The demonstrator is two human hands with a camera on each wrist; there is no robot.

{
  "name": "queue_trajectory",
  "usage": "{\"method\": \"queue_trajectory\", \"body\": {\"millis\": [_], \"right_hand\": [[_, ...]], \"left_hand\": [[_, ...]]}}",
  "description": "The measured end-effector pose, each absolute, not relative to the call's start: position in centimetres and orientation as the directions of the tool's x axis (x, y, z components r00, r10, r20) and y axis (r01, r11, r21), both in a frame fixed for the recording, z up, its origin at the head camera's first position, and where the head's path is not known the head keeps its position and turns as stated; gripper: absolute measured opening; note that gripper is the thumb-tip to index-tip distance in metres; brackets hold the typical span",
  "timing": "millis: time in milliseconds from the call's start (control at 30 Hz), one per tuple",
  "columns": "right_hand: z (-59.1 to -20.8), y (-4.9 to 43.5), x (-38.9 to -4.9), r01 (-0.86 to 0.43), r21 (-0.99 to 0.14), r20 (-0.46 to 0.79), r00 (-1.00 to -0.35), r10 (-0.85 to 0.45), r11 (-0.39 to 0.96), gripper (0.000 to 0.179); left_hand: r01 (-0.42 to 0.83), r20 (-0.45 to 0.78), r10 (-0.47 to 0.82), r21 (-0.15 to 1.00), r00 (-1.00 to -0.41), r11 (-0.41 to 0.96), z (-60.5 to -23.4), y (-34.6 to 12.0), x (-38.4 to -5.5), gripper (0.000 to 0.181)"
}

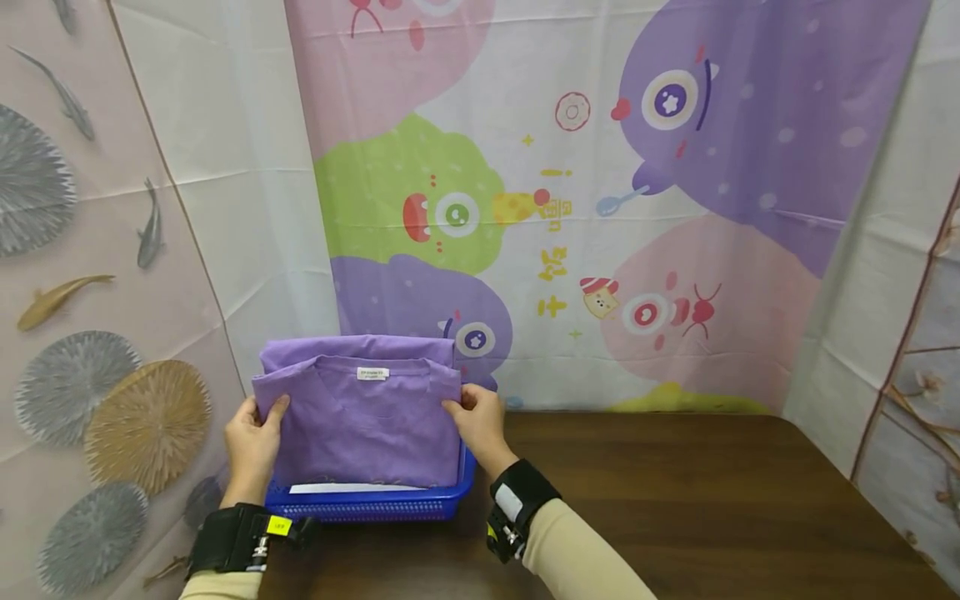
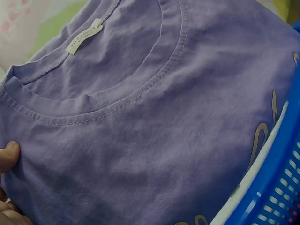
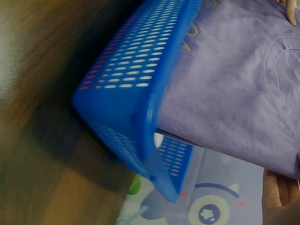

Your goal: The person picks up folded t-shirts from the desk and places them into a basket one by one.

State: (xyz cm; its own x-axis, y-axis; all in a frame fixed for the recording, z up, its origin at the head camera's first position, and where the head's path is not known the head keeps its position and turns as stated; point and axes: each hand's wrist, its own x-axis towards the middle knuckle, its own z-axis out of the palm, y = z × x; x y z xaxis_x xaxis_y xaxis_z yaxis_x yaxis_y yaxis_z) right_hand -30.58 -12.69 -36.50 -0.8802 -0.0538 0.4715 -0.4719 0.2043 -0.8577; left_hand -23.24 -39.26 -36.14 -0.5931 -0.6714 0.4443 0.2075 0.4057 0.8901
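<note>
A folded purple T-shirt (image 1: 367, 433) stands upright in a blue plastic basket (image 1: 375, 508), its neckline and white label facing me. My left hand (image 1: 253, 437) pinches the shirt's left edge, thumb in front and fingers behind. On the opposite edge, my right hand (image 1: 480, 421) pinches the fabric near the top corner. The shirt's lower part dips behind the basket's front rim; gold lettering shows low on it in the left wrist view. Behind it, another fold of purple cloth (image 1: 352, 346) rises slightly higher. Something white (image 1: 352, 488) lies along the inside of the front rim.
The basket sits on a dark brown wooden table (image 1: 645, 500), toward its left side. A cartoon-printed curtain (image 1: 525, 208) hangs behind the table. A cloth with fish and leaf patterns (image 1: 82, 300) hangs close at the left.
</note>
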Motion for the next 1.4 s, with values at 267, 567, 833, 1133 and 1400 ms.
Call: {"method": "queue_trajectory", "body": {"millis": [267,567,833,1133,1400], "right_hand": [[-38.4,-13.2,-30.5,-0.445,-0.847,0.456,-0.889,-0.032,0.291,0.010],[-39.8,-13.4,-30.4,-0.413,-0.848,0.423,-0.905,-0.046,0.333,0.011],[-40.4,-13.6,-30.3,-0.372,-0.860,0.377,-0.924,-0.055,0.349,0.010],[-40.6,-13.5,-30.3,-0.296,-0.889,0.304,-0.952,-0.033,0.349,0.009],[-41.2,-11.6,-31.0,-0.246,-0.923,0.258,-0.966,0.001,0.297,0.015]], "left_hand": [[0.087,0.389,-0.656,0.892,-0.647,0.444,-37.9,-39.9,-22.8,0.034],[0.028,0.362,-0.643,0.883,-0.675,0.468,-39.6,-39.9,-22.1,0.034],[0.043,0.382,-0.635,0.876,-0.671,0.481,-40.8,-40.0,-21.9,0.033],[0.018,0.354,-0.626,0.879,-0.695,0.477,-40.7,-39.6,-21.9,0.034],[0.008,0.400,-0.590,0.832,-0.702,0.554,-40.7,-38.6,-23.3,0.029]]}}
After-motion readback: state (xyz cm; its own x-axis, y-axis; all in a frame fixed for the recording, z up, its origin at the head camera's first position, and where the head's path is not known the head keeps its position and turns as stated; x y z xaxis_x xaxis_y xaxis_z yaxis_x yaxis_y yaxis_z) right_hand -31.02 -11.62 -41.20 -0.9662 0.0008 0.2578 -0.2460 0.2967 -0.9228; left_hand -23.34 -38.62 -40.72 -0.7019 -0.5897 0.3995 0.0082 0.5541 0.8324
